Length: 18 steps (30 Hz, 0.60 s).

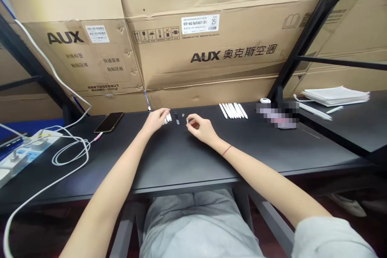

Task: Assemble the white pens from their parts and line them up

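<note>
My left hand [156, 120] rests at the back of the black desk with its fingers bent downward and close together. Just beyond its fingertips lie several small white pieces [167, 119], partly covered by the hand; whether it grips one is hidden. Thumb and forefinger of my right hand [200, 128] pinch a tiny white piece [187, 120] a little above the desk. Between the hands lie a small dark tool with a pale tip [177, 118] and some tiny metallic bits [183, 115]. Right of my right hand, several white pen-like sticks [233, 111] lie in a row.
A phone [109, 122] with a cable [71, 149] lies at left, near a power strip [28, 153]. Cardboard boxes [208, 72] stand behind the desk [181, 161]. At right are a white earbud case [265, 100], a black metal frame [290, 68] and stacked papers [337, 95].
</note>
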{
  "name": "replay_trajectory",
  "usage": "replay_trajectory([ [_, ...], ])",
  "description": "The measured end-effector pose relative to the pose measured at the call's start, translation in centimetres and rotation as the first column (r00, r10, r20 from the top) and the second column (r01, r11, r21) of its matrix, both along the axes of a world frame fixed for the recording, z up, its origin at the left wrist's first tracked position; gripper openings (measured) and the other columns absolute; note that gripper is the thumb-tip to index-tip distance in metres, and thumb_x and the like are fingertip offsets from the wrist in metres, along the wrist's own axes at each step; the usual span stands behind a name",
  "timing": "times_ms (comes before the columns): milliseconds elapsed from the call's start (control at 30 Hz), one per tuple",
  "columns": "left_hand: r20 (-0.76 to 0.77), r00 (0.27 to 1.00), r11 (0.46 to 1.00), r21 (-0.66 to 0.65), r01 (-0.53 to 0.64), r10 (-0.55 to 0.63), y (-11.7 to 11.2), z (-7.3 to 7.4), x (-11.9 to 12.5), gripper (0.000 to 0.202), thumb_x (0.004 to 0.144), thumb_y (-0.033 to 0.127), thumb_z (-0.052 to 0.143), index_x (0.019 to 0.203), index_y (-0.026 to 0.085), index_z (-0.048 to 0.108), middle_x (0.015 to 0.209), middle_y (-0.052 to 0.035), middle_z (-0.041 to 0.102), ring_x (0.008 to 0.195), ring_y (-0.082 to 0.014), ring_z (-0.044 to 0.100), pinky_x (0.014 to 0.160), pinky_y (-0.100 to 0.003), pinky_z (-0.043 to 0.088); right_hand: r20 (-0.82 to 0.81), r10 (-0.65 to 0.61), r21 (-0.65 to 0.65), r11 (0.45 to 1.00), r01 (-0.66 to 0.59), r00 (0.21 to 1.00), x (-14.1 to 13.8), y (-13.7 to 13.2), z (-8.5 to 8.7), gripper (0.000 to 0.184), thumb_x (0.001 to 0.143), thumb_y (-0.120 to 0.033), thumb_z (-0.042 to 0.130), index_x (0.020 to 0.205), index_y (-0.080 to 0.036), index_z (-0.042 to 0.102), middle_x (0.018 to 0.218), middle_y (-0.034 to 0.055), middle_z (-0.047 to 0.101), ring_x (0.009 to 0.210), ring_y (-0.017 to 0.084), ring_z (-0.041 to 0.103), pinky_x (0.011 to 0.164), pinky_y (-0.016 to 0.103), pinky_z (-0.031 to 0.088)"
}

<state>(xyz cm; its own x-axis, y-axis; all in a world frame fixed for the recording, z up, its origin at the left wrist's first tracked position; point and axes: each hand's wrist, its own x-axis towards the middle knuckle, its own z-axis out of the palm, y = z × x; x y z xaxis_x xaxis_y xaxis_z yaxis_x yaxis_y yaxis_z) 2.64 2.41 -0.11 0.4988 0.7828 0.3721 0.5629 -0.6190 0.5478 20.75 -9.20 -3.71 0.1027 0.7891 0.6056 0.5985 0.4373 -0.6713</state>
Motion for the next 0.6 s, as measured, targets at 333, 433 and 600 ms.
replay_trajectory([
  [333, -0.58, 0.755, 0.948, 0.257, -0.187, 0.306, 0.5, -0.3, 0.2, 0.037, 0.089, 0.033, 0.042, 0.097, 0.016, 0.073, 0.104, -0.0151, 0.067, 0.101, -0.0288, 0.061, 0.086, -0.037, 0.047, -0.023, 0.044, -0.02, 0.999, -0.044, 0.999, 0.0, 0.1, -0.1, 0.013, 0.074, -0.027, 0.053, 0.087, -0.022, 0.056, 0.067, -0.0013, 0.067, 0.058, 0.014, 0.062, 0.067, 0.026, 0.051],
  [433, -0.586, 0.759, 0.951, 0.269, -0.149, 0.285, -0.2, -0.3, 0.2, 0.035, 0.089, 0.028, 0.041, 0.086, 0.013, 0.073, 0.094, -0.0171, 0.068, 0.094, -0.0283, 0.063, 0.084, -0.035, 0.048, -0.018, 0.04, -0.01, 0.999, -0.04, 0.999, 0.0, 0.0, 0.1, 0.012, 0.075, -0.027, 0.053, 0.086, -0.023, 0.056, 0.066, -0.0016, 0.066, 0.058, 0.014, 0.062, 0.066, 0.026, 0.051],
  [600, -0.554, 0.784, 0.956, 0.229, -0.182, 0.282, -0.1, -0.6, -0.2, 0.013, 0.076, 0.024, 0.06, 0.073, 0.015, 0.069, 0.084, -0.0144, 0.069, 0.083, -0.0279, 0.065, 0.074, -0.032, 0.049, -0.008, 0.048, 0.0, 0.999, -0.048, 0.999, -0.1, 0.0, 0.2, 0.012, 0.075, -0.026, 0.053, 0.086, -0.023, 0.056, 0.066, -0.0019, 0.067, 0.057, 0.014, 0.062, 0.066, 0.026, 0.051],
])
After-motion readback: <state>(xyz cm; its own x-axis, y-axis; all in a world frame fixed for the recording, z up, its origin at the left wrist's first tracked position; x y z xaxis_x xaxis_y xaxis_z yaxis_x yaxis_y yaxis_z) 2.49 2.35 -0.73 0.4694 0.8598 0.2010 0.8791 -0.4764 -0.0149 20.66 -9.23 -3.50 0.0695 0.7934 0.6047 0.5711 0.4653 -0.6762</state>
